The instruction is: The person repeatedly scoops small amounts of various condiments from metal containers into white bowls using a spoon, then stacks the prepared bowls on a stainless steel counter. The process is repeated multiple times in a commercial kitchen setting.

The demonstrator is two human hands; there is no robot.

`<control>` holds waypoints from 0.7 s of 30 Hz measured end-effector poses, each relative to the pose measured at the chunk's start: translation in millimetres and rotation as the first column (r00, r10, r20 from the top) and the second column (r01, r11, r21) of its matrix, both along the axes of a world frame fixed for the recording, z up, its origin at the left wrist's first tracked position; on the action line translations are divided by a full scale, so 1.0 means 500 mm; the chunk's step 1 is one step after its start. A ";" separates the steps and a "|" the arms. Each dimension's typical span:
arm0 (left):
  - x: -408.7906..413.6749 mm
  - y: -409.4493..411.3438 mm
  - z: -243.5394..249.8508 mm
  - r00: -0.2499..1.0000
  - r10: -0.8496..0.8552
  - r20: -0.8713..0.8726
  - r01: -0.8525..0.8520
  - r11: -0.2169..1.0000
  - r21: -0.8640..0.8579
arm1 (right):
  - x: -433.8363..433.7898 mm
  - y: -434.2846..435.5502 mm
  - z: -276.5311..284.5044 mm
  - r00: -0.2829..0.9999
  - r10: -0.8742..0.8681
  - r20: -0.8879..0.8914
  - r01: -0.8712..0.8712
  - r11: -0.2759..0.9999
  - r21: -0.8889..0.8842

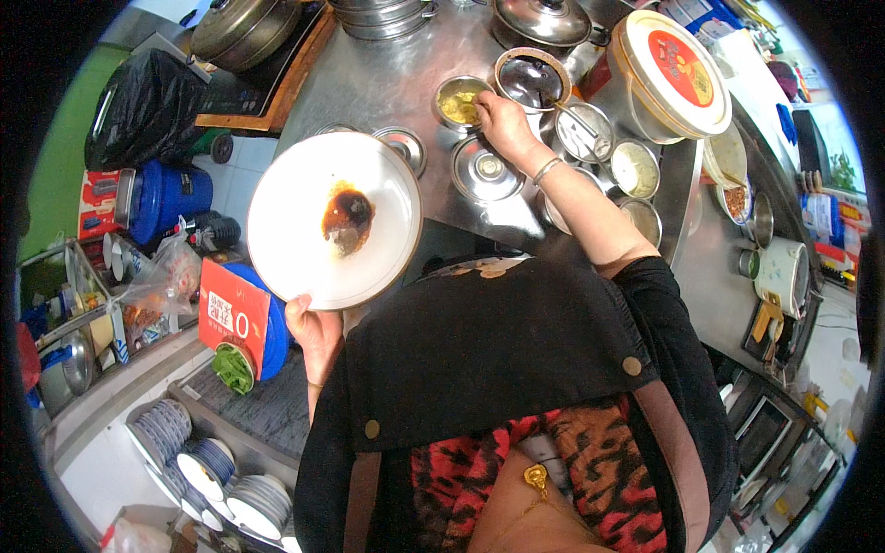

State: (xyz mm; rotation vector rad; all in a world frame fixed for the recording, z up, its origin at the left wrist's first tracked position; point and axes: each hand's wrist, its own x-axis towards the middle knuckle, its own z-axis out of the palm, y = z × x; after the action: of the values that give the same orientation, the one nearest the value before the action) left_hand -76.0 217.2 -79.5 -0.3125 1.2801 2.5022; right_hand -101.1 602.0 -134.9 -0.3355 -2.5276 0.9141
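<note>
My left hand (314, 328) grips the rim of a wide white bowl (290, 228) and holds it out beside the counter. A small pool of dark brown sauce (349, 218) lies in the bowl. My right hand (508, 128) is at the edge of a small metal pot (444, 123) with yellow, chopped-looking food (456, 105) in it. Its fingertips are pinched together; whether they hold a spoon handle is hidden. Just beyond that hand stands a pot of dark liquid (529, 72) with a spoon leaning in it. A round metal lid (486, 169) lies below the hand.
Several open metal pots, one with white powder (584, 128), another with pale paste (635, 166), crowd my right forearm. A large lidded plastic bucket (639, 104) stands behind them. Stacked bowls (259, 504) sit at lower left, near a pot of green leaves (234, 368).
</note>
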 end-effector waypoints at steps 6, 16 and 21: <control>-0.002 0.004 0.007 1.000 -0.011 -0.008 0.011 1.000 0.015 | -0.007 0.005 -0.008 0.996 -0.080 -0.031 0.077 0.992 -0.101; -0.006 0.013 0.019 0.999 0.017 0.045 -0.020 0.998 0.064 | -0.013 -0.001 -0.021 0.991 -0.132 0.017 0.117 0.807 -0.579; -0.013 0.010 0.009 1.000 -0.002 0.031 0.000 0.997 0.077 | -0.004 -0.004 -0.004 0.989 -0.146 -0.007 0.085 0.614 -0.785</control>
State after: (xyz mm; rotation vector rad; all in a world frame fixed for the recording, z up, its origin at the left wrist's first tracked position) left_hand -82.4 222.4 -75.0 -0.3312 1.1685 2.5278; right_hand -102.9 600.1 -136.7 -0.6988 -1.8501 1.9146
